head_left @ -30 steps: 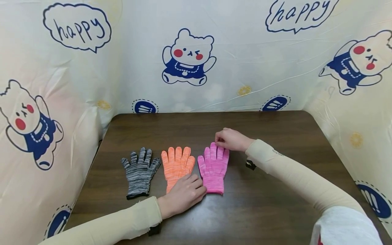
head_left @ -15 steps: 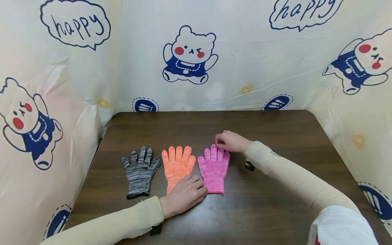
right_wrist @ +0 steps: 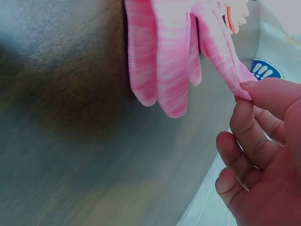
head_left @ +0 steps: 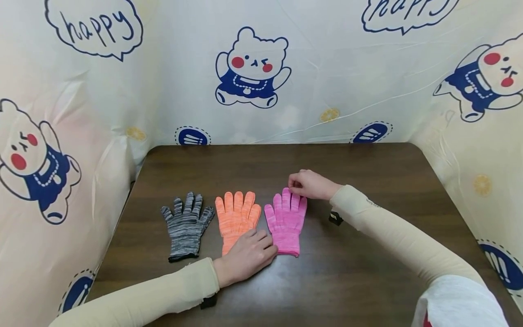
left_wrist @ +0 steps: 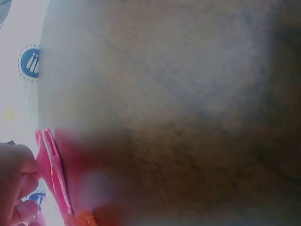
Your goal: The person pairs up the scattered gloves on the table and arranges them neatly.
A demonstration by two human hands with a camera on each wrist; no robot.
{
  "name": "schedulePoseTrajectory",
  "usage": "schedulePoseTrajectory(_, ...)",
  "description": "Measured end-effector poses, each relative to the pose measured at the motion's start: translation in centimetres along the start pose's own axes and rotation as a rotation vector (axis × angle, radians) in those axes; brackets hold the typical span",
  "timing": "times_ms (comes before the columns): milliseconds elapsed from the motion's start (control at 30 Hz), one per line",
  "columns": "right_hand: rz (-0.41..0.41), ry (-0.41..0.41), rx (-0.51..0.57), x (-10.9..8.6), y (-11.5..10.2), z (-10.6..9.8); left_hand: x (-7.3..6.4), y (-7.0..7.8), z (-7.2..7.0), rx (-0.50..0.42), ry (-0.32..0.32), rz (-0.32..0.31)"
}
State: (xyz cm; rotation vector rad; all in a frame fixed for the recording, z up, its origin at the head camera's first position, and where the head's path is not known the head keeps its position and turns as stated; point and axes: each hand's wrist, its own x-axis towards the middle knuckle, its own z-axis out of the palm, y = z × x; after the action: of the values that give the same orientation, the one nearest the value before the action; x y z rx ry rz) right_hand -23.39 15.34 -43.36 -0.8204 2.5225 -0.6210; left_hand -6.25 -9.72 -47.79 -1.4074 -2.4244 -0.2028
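Observation:
A pink knit glove [head_left: 286, 227] lies at the right end of a row, fingers pointing away from me. My right hand [head_left: 312, 184] pinches one of its fingertips between thumb and index finger; the right wrist view shows that fingertip drawn up, the other pink glove fingers [right_wrist: 171, 70] hanging beside it. At the near left corner of the cuff, my left hand [head_left: 247, 256] pinches the edge, seen side-on in the left wrist view as a thin pink cuff [left_wrist: 51, 172]. The back of this hand covers the lower part of an orange glove [head_left: 234, 218].
Left of the orange glove lies a grey-and-black striped glove [head_left: 185, 231], fingers spread. All rest on a dark brown table [head_left: 359, 272]. A white curtain [head_left: 171, 81] with printed bears surrounds its back and sides.
The head view has tilted slightly downward, so the scene sits a little higher in the picture. Both hands stay at the pink glove with almost no movement.

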Motion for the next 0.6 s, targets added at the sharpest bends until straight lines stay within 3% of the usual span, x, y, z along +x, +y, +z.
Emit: schedulePoseTrajectory(600,-0.007,0.009,-0.027,0.5,0.8,1.4,-0.2,0.3,0.4,-0.025,-0.052,-0.018)
